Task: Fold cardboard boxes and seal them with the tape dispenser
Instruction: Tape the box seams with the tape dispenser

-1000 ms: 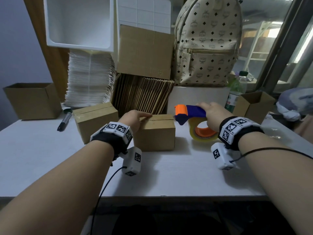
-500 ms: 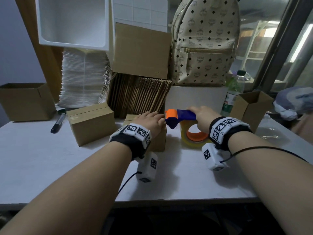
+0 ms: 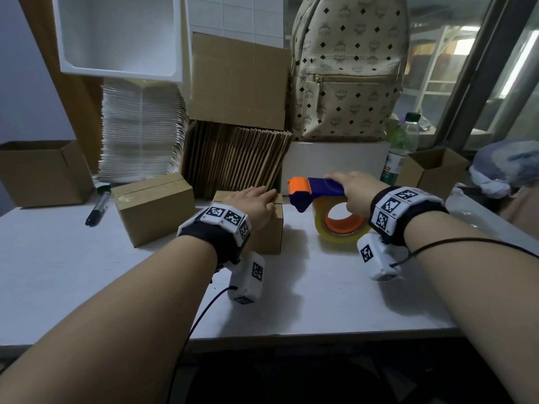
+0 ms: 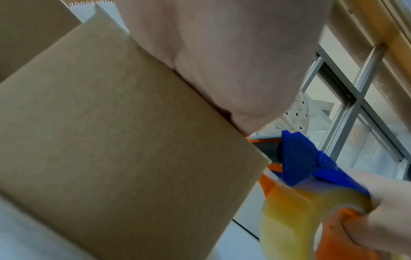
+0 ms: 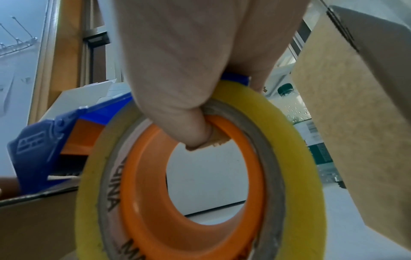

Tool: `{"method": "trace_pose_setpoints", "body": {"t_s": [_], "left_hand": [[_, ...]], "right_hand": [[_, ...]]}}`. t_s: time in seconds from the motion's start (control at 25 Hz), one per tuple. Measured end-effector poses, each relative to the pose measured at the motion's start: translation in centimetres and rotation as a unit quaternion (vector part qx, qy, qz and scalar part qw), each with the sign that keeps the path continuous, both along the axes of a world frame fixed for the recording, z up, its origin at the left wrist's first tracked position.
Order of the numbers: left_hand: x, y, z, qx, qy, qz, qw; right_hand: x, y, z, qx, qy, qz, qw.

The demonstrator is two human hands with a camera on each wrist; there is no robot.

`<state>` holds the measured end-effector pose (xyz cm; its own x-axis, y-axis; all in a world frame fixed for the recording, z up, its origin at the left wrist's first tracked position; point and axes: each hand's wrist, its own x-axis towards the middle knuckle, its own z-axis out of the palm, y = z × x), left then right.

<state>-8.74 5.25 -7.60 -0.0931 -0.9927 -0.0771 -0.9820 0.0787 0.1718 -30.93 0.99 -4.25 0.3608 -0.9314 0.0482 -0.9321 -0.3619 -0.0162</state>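
Cardboard box (image 3: 264, 225) on white table (image 3: 320, 287): left hand (image 3: 256, 204) lies flat on top; right hand (image 3: 354, 189) grips tape dispenser (image 3: 316, 191) beside it.

We see a blue dispenser (image 3: 322, 186) with an orange head, its tape roll (image 3: 341, 225) yellowish on an orange core (grey lettering inside). The boxes (image 3: 154, 208) are plain brown, the table (image 3: 335, 293) white, the backpack (image 3: 347, 68) cream with dark diamonds.

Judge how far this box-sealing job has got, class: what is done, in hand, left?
Done: one closed box stands at left. In hand: the left hand presses the middle box while the right hand grips the tape dispenser beside it. Left: flat cardboard and two open boxes.
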Motion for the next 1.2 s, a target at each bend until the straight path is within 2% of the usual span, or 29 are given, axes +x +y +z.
{"method": "trace_pose_setpoints", "body": {"t_s": [0.28,0.4,0.52,0.6,0.68,0.8,1.0,1.2], "left_hand": [[0.0,0.0,-0.3,-0.015,0.004,-0.003,1.0],[0.1,-0.1,0.1,-0.002,0.008,-0.004,1.0],[-0.1,0.1,0.3,0.005,-0.045,-0.024,0.999],[-0.2,0.4,0.4,0.006,-0.041,-0.017,0.999],[-0.3,0.6,0.2,-0.008,-0.03,-0.012,0.999],[0.0,0.6,-0.4,-0.051,-0.063,-0.032,0.996],[0.1,0.2,-0.9,-0.081,-0.078,-0.038,0.993],[0.0,0.2,-1.0,-0.074,-0.078,-0.036,0.994]], "right_hand": [[-2.5,0.2,0.9,-0.009,0.01,-0.043,0.999],[-3.0,0.1,1.7,-0.034,0.017,-0.017,0.999],[-2.6,0.1,1.6,-0.055,0.029,-0.007,0.998],[-2.4,0.2,1.2,-0.042,0.042,-0.006,0.998],[-2.2,0.3,0.8,-0.028,0.068,-0.002,0.997],[-2.1,0.6,0.5,-0.026,0.079,-0.007,0.996],[-0.2,0.9,0.7,-0.081,0.159,0.005,0.984],[2.4,1.2,1.2,-0.121,0.232,0.02,0.965]]}}
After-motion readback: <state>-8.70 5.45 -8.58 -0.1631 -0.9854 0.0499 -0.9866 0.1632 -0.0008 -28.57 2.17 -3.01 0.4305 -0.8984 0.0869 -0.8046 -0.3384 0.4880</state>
